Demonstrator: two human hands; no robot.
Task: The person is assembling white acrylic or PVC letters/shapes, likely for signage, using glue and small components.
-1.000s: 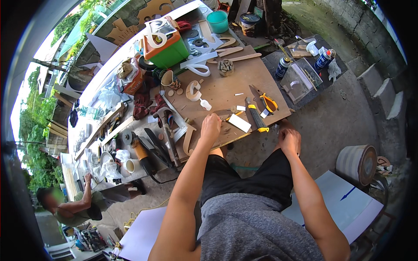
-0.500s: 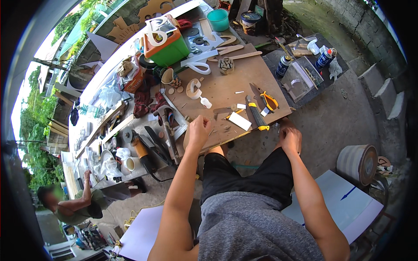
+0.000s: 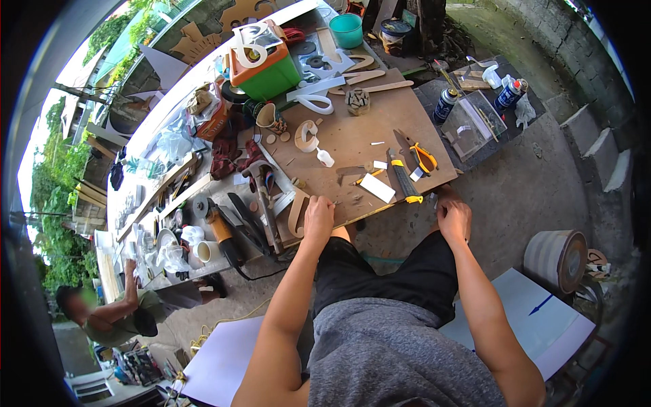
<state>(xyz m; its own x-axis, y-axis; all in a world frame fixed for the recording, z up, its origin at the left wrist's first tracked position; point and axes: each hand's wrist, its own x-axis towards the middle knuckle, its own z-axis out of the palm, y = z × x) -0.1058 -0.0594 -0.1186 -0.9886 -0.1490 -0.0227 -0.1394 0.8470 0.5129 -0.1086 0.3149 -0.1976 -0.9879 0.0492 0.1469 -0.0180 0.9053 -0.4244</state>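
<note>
My left hand (image 3: 319, 218) is at the near edge of the brown work board (image 3: 380, 125), its fingers closed in a pinch. What they hold, if anything, is too small to make out. Just left of it lies a curved tan strip (image 3: 296, 211), partly covered by the hand. My right hand (image 3: 454, 220) is off the board, above my right knee, with curled fingers whose tips are hidden. On the board before me are a white rectangular piece (image 3: 377, 188), a box cutter (image 3: 405, 178) with yellow ends, orange-handled pliers (image 3: 426, 160) and a small white bottle (image 3: 325, 158).
An angle grinder (image 3: 220, 229) and a hammer (image 3: 263, 203) crowd the table's left side. Farther back stand a green and orange box (image 3: 268, 74) and a teal tub (image 3: 347, 30). Spray cans (image 3: 445, 105) occupy a low surface at right. Another person (image 3: 112, 312) works at far left.
My left hand has come down toward the board's near edge, uncovering more of the curved tan strip. My right hand stays in place. The view has shifted slightly.
</note>
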